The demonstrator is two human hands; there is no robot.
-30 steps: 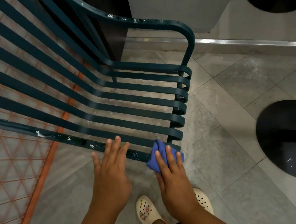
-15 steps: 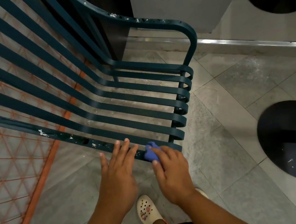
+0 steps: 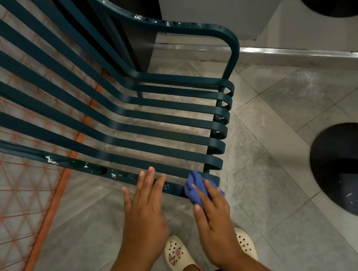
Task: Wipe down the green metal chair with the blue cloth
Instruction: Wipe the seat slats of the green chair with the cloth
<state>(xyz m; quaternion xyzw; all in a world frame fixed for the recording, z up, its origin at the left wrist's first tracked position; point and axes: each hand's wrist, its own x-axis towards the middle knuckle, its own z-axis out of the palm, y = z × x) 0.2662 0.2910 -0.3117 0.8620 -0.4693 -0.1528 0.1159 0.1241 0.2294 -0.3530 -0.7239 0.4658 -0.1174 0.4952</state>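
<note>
at the near rail of the green metal chair (image 3: 125, 129), your right hand (image 3: 214, 221) presses the blue cloth (image 3: 194, 188) flat-fingered by the front corner, the rail running toward ten o'clock past your open left hand (image 3: 144, 211), which is nearer to the unwiped part.

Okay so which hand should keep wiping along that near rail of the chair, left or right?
Right. The right hand already presses the blue cloth onto the near rail of the green chair. The left hand lies open, empty, fingertips at the rail, better for steadying.
</note>
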